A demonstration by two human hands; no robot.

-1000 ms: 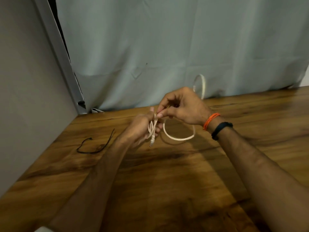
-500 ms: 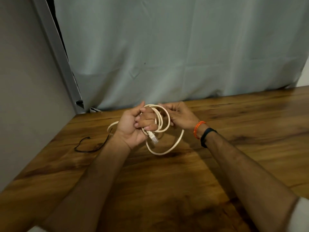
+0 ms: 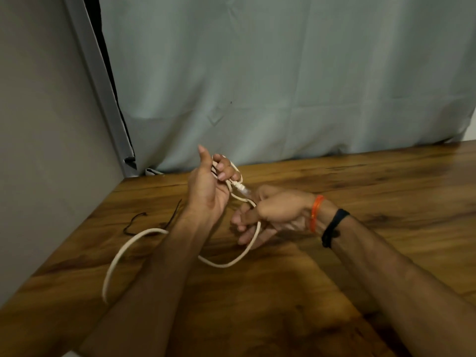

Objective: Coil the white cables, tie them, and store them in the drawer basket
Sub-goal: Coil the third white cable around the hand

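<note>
White cable (image 3: 226, 264), one; two hands hold it.

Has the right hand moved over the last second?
Yes. The right hand has dropped from above the white cable loops toward the wooden table, nearer the camera.

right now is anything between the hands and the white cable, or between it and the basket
Nothing between them: the left hand grips the cable coils, and it runs through the right hand fingers. No basket or drawer is in view, so that path can't be judged.
</note>
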